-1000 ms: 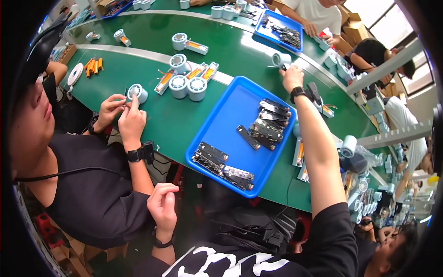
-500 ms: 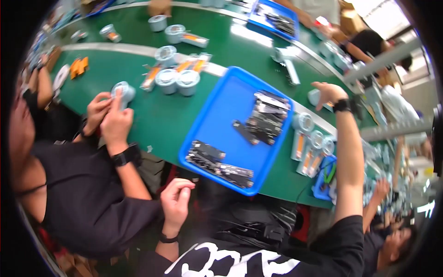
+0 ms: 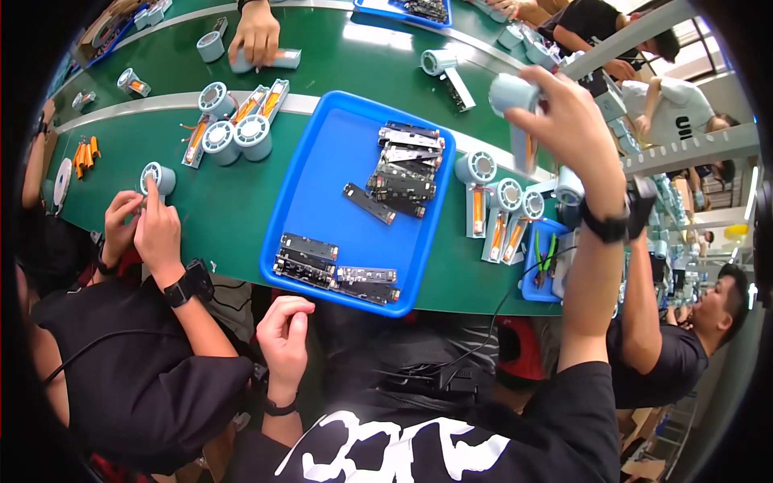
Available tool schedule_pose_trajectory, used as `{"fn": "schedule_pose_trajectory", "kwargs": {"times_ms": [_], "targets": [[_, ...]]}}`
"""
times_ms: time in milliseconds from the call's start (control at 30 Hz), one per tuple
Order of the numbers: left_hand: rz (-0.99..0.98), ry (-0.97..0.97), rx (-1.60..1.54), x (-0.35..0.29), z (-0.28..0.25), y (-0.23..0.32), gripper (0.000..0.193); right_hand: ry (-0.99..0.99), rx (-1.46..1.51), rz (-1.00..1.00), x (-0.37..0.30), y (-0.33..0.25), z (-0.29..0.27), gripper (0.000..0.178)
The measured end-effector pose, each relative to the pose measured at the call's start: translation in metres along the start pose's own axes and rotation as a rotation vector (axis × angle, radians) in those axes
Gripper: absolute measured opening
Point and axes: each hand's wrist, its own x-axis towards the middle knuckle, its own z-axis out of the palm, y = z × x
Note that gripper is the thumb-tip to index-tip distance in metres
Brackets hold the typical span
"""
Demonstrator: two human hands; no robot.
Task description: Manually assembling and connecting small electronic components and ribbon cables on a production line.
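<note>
"What is the right hand (image 3: 570, 122) doing?"

"Gripping a pale blue round-headed unit (image 3: 513, 95) between thumb and fingers (its lower part is blurred), up and to the right of the blue tray (image 3: 332, 181)."

"And the left hand (image 3: 283, 342)?"

"Loosely curled, near the tray's closest edge; I can't tell whether anything is inside it."

"What lies around?"

"Dark flat strips (image 3: 405, 181) in the tray, and three similar units (image 3: 508, 196) on its right."

Bright glare on green surface (image 3: 338, 66)
</note>
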Motion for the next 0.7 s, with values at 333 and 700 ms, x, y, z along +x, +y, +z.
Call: {"fn": "schedule_pose_trajectory", "kwargs": {"times_ms": [333, 700], "targets": [[0.450, -0.041, 0.794, 0.073, 0.040, 0.011, 0.019, -0.594, 0.179, 0.201, -0.110, -0.042, 0.067, 0.050], [0.493, -0.373, 1.085, 0.101, 0.038, 0.010, 0.018, -0.356, 0.137, 0.128, -0.133, -0.033, 0.114, 0.053]]}}
